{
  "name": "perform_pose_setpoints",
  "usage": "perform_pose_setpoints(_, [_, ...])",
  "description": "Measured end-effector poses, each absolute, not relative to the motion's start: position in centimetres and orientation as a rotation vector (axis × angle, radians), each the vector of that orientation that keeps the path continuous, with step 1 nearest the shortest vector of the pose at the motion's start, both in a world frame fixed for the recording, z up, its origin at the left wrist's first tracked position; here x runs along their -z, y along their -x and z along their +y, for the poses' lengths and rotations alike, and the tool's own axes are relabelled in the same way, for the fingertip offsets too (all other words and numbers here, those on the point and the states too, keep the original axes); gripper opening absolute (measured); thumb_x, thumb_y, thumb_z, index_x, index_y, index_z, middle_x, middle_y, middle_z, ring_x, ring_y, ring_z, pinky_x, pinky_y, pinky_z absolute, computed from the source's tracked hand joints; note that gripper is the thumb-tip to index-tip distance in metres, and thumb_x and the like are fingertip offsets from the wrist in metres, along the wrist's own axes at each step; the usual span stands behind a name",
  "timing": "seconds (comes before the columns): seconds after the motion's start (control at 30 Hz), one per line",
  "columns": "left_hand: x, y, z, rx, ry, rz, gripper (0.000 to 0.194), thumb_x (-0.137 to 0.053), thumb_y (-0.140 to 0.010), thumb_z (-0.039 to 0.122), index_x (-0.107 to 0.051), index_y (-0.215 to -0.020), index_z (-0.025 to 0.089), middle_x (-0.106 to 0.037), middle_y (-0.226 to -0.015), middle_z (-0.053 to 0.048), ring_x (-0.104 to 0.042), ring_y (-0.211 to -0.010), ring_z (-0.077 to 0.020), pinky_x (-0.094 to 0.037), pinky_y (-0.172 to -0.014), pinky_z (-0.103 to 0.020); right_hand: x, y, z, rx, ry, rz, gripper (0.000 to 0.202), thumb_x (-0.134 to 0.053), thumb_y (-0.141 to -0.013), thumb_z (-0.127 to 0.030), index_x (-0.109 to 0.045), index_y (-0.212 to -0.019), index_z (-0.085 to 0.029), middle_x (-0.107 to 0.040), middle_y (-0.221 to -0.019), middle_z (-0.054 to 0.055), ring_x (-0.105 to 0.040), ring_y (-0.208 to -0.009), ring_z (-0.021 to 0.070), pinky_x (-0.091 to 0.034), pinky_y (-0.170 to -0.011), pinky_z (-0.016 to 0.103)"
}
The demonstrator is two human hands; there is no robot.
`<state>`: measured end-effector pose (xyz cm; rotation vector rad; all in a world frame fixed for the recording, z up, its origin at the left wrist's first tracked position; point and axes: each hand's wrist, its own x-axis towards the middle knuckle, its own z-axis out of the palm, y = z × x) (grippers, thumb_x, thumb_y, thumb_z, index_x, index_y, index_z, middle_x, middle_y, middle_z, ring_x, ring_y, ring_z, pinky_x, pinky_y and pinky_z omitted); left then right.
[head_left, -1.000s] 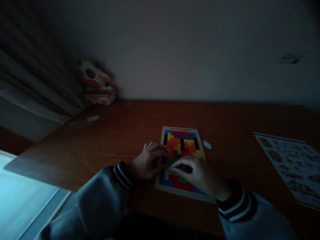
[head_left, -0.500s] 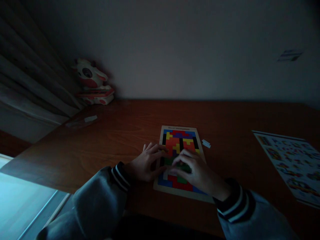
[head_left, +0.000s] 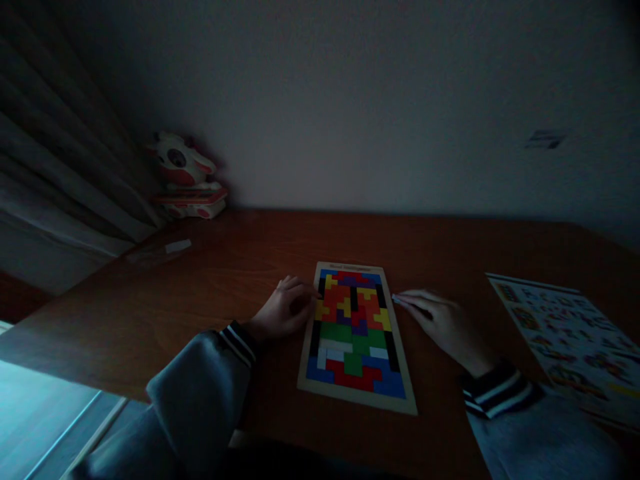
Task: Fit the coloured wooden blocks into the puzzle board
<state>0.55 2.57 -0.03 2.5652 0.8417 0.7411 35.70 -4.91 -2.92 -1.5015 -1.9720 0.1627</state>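
A wooden puzzle board with a pale frame lies on the table, filled with coloured block pieces in red, blue, yellow, green, black, purple and white. My left hand rests at the board's left edge. Its fingers are bent, the index fingertip touches the frame, and a gap shows between thumb and index. Just off the board's right side, my right hand pinches a small white puzzle piece between thumb and fingertips. Most of that piece is hidden by the fingers.
A printed sheet with coloured pictures lies on the right of the brown table. A cow-shaped toy stands at the back left by the curtain. A white slip lies near the left edge.
My right hand has left the board, moved right and closed on the small white piece beside it. My left hand has drawn back to the board's left edge. The view has shifted slightly.
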Motion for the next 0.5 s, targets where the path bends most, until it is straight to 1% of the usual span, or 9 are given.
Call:
perform_pose_setpoints(0.07, [-0.3,-0.8,2.5,-0.646,-2.629,0.789,0.03,-0.057,-0.09,0.033,-0.062,-0.116,0.02,-0.063,-0.119,-0.011,-0.057,-0.107,-0.0267,-0.04,-0.098,-0.049,2.8,-35.7,-4.9,-0.124,1.472,-1.997,0.029,-0.047,-0.095,-0.034,-0.074,-0.104,-0.027,-0.075,-0.107,0.006,-0.071,-0.098,0.0251,-0.056,-0.091,0.046])
perform_pose_setpoints(0.17, [-0.9,-1.2,2.0,-0.449,-2.727,0.676,0.055,-0.063,-0.084,0.049,-0.054,-0.132,0.022,-0.055,-0.133,-0.014,-0.051,-0.119,-0.0335,-0.038,-0.101,-0.054,2.8,-35.9,-4.7,-0.059,1.45,-2.04,0.028,-0.048,-0.093,-0.03,-0.073,-0.105,-0.025,-0.075,-0.107,0.007,-0.071,-0.097,0.0257,-0.057,-0.091,0.048])
perform_pose_setpoints(0.23, [-1.1,-1.6,1.9,-0.376,-2.767,0.639,0.067,-0.064,-0.082,0.056,-0.048,-0.138,0.023,-0.05,-0.141,-0.016,-0.047,-0.125,-0.037,-0.037,-0.101,-0.057,2.8,-36.1,-4.5,-0.033,1.437,-2.066,0.027,-0.048,-0.092,-0.028,-0.072,-0.106,-0.025,-0.075,-0.107,0.008,-0.071,-0.096,0.026,-0.057,-0.09,0.048])
perform_pose_setpoints(0.3, [-1.2,-2.0,2.1,-0.354,-2.795,0.601,0.068,-0.063,-0.083,0.057,-0.046,-0.14,0.024,-0.047,-0.145,-0.016,-0.046,-0.127,-0.0382,-0.036,-0.102,-0.058,2.7,-36.3,-4.4,-0.016,1.429,-2.084,0.027,-0.049,-0.091,-0.026,-0.072,-0.106,-0.025,-0.075,-0.106,0.008,-0.071,-0.095,0.0259,-0.058,-0.088,0.047])
perform_pose_setpoints(0.43, [-1.4,-2.9,2.9,-0.321,-2.861,0.451,0.062,-0.06,-0.085,0.051,-0.048,-0.138,0.023,-0.048,-0.144,-0.017,-0.048,-0.127,-0.0372,-0.036,-0.102,-0.057,2.5,-36.7,-3.9,0.004,1.432,-2.109,0.027,-0.049,-0.091,-0.023,-0.072,-0.104,-0.023,-0.075,-0.105,0.009,-0.072,-0.093,0.0257,-0.058,-0.087,0.046])
perform_pose_setpoints(0.5, [-1.6,-3.2,3.0,-0.326,-2.886,0.397,0.064,-0.061,-0.083,0.051,-0.048,-0.139,0.023,-0.049,-0.144,-0.018,-0.049,-0.127,-0.0374,-0.036,-0.102,-0.057,2.5,-36.9,-3.7,-0.008,1.421,-2.118,0.027,-0.048,-0.092,-0.023,-0.072,-0.103,-0.023,-0.075,-0.104,0.009,-0.072,-0.093,0.0257,-0.059,-0.086,0.046])
